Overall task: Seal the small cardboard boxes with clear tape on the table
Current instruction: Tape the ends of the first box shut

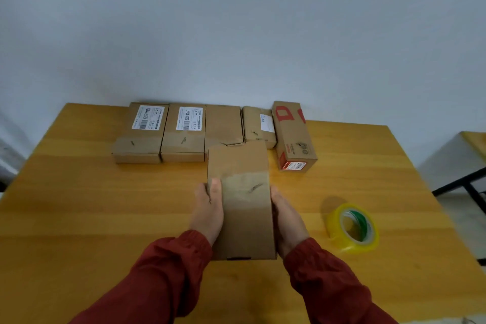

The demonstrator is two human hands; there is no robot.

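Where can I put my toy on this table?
Bare tabletop lies left of the left hand gripping the held box, and between the tape roll and the red-printed box. The back is crowded with cardboard boxes side by side.

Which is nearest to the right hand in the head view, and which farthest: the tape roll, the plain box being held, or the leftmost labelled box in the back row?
1. The plain box: held by the right hand along its right edge.
2. The tape roll: on the table, to the hand's right.
3. The leftmost labelled box: back row, far left.
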